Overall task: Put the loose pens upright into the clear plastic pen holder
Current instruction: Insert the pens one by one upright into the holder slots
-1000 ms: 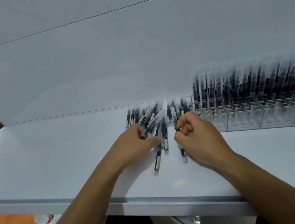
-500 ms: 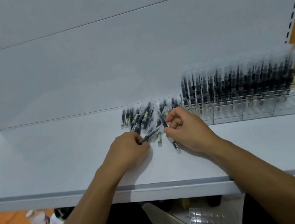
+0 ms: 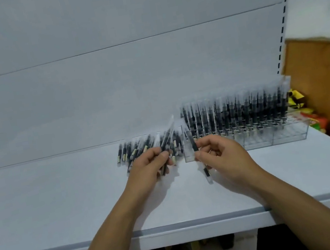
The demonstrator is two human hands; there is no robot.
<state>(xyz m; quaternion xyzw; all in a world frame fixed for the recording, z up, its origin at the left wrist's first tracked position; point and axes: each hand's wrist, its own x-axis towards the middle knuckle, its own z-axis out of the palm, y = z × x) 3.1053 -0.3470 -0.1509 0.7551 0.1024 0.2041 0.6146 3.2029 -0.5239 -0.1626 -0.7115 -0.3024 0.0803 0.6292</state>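
Clear plastic pen holder [image 3: 272, 138] stands crowded with upright pens at the far right of the shelf [image 3: 62, 198], and each hand has a pen.
The left hand [image 3: 149, 168] pinches one pen [image 3: 167, 137], tilted up and away, above the loose pens [image 3: 135, 151] lying flat just left of the holder. The right hand [image 3: 220, 156] grips a second pen [image 3: 191, 142] between thumb and fingers by the holder's near left corner. This looks like the pick-up step. Next, each pen probably needs turning upright and lowering into a free slot, seemingly in the near rows.
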